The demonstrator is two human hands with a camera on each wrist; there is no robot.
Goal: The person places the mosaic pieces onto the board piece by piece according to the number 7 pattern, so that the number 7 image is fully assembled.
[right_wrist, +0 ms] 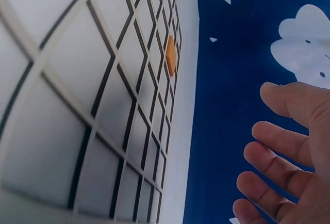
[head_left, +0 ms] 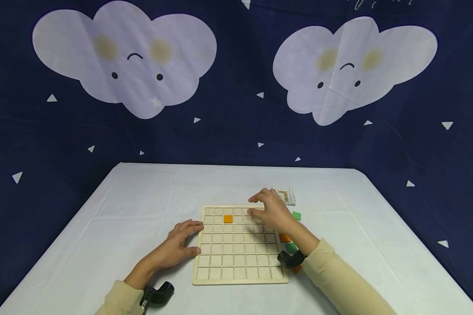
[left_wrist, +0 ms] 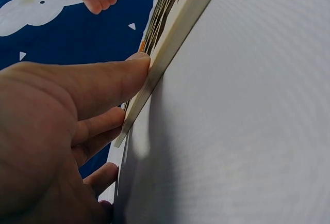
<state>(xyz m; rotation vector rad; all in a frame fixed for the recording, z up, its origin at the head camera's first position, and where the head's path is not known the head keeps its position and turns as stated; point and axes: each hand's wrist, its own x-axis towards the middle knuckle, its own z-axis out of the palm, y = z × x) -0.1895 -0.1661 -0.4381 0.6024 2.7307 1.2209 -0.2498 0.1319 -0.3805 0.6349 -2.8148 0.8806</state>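
"Right sleeve [head_left: 344, 278] is slanting beside the gridded board [head_left: 239, 249]; which step?"

"Tile-laying, seemingly: left hand [head_left: 177, 245] is touching its left edge, fingers relaxed; right hand [head_left: 273, 212] is hovering above its far right, fingers parted, empty; orange tile [head_left: 228, 219] is sitting near its far edge."

"Next?"

"Probably pinching the green tile [head_left: 297, 216] right of it."

Even light, soft shadow on the board [head_left: 227, 261], wrist views dimmer, perhaps slightly blurred
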